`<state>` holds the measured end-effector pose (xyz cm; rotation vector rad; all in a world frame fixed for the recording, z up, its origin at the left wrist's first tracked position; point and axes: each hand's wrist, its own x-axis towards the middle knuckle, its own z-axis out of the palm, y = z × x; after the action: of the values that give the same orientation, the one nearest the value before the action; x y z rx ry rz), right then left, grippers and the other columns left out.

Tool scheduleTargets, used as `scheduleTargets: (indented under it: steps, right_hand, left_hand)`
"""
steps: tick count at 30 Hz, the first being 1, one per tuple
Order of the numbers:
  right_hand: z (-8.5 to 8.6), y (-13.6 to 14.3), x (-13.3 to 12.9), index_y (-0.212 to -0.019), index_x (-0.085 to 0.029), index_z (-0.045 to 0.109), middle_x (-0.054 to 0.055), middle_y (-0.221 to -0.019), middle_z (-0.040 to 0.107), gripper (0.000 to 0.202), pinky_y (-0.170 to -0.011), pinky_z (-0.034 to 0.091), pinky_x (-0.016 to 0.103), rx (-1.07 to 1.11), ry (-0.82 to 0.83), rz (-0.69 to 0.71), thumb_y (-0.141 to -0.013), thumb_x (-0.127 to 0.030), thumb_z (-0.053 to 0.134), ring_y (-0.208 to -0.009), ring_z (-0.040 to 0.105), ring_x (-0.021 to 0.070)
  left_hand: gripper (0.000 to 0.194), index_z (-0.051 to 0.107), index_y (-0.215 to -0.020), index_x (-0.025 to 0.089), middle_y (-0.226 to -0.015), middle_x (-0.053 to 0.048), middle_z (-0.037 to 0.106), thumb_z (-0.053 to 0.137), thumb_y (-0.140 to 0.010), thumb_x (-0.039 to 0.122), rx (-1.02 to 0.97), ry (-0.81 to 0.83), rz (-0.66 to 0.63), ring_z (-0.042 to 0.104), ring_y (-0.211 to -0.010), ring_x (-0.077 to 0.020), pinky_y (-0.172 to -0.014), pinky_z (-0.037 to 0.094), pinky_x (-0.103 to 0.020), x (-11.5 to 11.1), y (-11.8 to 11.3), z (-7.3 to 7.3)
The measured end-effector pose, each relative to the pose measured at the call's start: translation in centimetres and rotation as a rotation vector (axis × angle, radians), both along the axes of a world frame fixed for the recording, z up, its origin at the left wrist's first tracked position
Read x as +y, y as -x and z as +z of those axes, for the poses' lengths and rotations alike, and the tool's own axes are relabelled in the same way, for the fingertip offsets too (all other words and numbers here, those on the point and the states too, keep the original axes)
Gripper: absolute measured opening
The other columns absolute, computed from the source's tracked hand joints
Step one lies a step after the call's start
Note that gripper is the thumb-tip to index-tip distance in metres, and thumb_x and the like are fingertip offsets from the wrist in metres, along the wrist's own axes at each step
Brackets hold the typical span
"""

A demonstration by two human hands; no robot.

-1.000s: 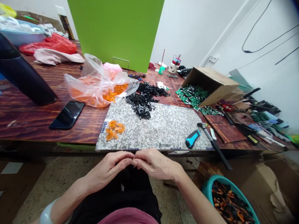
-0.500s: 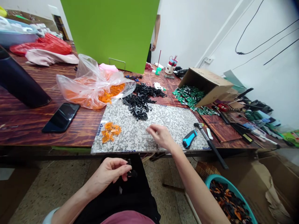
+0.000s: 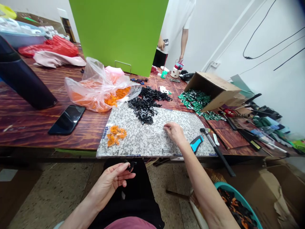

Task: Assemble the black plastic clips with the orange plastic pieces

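My left hand (image 3: 119,174) pinches a small black plastic piece (image 3: 131,165) above my lap, just off the table's front edge. Over the speckled board (image 3: 133,143), my right hand (image 3: 175,132) is bent down with thumb and fingertips together. Thin, clear or metallic slivers (image 3: 160,128) lie at its fingertips; whether one is between them I cannot make out. Several similar black pieces (image 3: 144,109) form a heap at the board's back edge. To the left on the board lies a small pile of orange translucent pieces (image 3: 116,135).
A blue-black handled tool (image 3: 196,143) and a hammer (image 3: 218,152) lie at right. Behind them, a tipped cardboard box (image 3: 214,84) spills green circuit boards (image 3: 196,100). At left are a plastic bag (image 3: 95,92), phone (image 3: 67,120) and dark bottle (image 3: 26,76). Another person's hand (image 3: 181,57) touches a cup.
My right hand has moved right to the slivers. My left hand has turned and risen slightly with the black piece. Behind the green panel, another person has come further into view, reaching the cup.
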<state>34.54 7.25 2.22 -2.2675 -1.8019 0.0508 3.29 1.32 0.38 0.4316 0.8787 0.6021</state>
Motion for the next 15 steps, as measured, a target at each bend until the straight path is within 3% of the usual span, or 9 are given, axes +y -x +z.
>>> scheduleTargets:
  steps: [3,8,15]
  right_hand:
    - [0.0,-0.2,0.0,-0.088,-0.02,0.071,0.007,-0.09,0.069,0.016,-0.076,0.04,0.026,-0.005,0.004,0.004,-0.087,-0.023,0.055,-0.087,0.061,0.0195]
    - [0.0,0.0,0.1,-0.083,-0.02,0.069,0.007,-0.086,0.067,0.015,-0.073,0.039,0.026,-0.017,-0.068,0.038,-0.087,-0.021,0.055,-0.084,0.06,0.0195]
    - [0.6,1.1,-0.7,-0.086,-0.021,0.065,0.006,-0.086,0.067,0.019,-0.073,0.043,0.027,0.098,-0.318,0.077,-0.091,-0.025,0.047,-0.081,0.061,0.0188]
  left_hand:
    - [0.003,0.073,-0.074,0.013,-0.072,-0.007,0.076,0.075,-0.071,0.013,0.005,0.081,0.016,0.073,-0.073,-0.023,-0.043,0.05,-0.016,-0.1,-0.2,0.4]
    - [0.008,0.069,-0.077,0.012,-0.08,-0.007,0.076,0.069,-0.075,0.004,0.037,0.179,0.044,0.074,-0.078,-0.0248,-0.046,0.055,-0.019,-0.5,-0.5,0.8]
    - [0.013,0.064,-0.083,0.013,-0.087,-0.008,0.076,0.071,-0.075,0.006,0.086,0.135,0.071,0.072,-0.084,-0.027,-0.049,0.057,-0.022,-0.6,-0.4,0.8]
